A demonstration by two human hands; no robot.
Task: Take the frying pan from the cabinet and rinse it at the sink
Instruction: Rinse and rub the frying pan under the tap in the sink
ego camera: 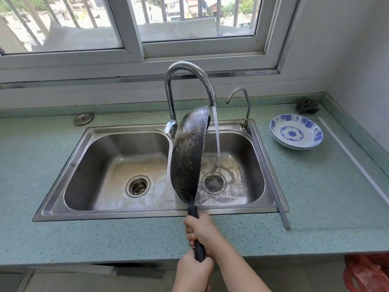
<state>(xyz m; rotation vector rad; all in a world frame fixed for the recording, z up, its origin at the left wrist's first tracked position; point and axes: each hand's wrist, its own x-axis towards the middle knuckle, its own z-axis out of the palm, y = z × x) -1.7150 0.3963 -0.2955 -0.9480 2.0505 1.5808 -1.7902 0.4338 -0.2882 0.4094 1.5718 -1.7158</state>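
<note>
The black frying pan stands tipped on its edge, almost vertical, above the divider of the steel double sink. Its scorched underside faces left and its inside, turned right, is hidden. Both hands grip the pan's dark handle over the counter's front: my right hand is higher up, near the pan, and my left hand holds the handle's end. Water runs from the tall faucet in a stream just right of the pan's rim and lands in the right basin by its drain.
A small second tap stands at the sink's back right. Stacked blue-and-white plates and a steel scourer lie on the green counter to the right. A metal drain cover lies at back left. A red bag hangs below right.
</note>
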